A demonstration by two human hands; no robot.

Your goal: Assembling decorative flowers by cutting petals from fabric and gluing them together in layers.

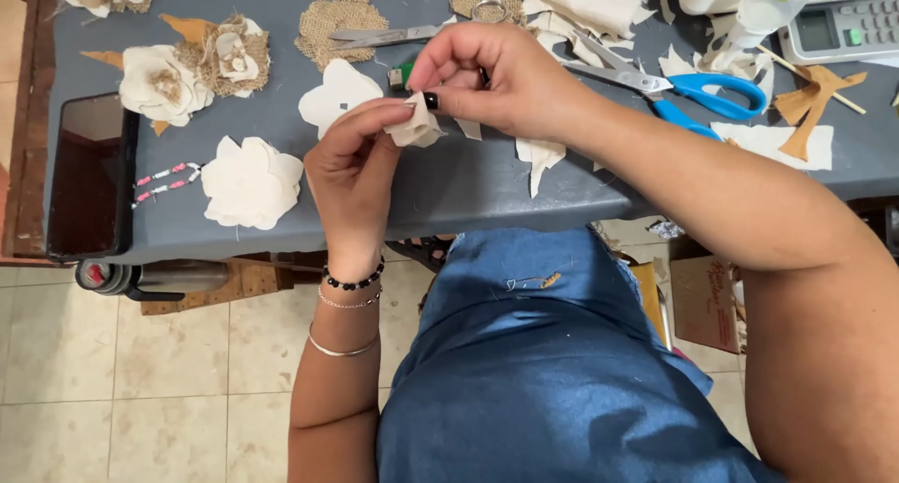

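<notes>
My left hand [354,169] and my right hand [487,76] meet over the grey table [449,188]. Together they pinch a small folded piece of cream fabric [419,127] between fingertips. My right hand comes from above, my left from below. A flat cream petal cut-out [335,95] lies just behind my left hand. Beside my right fingers a small green object [401,74] peeks out. A layered cream fabric flower [251,182] rests left of my left hand.
Blue-handled scissors [698,95] lie right of my right hand, silver scissors [384,36] behind. Burlap pieces [339,20], finished burlap-and-cream flowers [192,66], fabric scraps [543,155], a beaded strand [167,181], a calculator [843,24] and a bottle [758,15] crowd the table. A black tray [89,174] sits left.
</notes>
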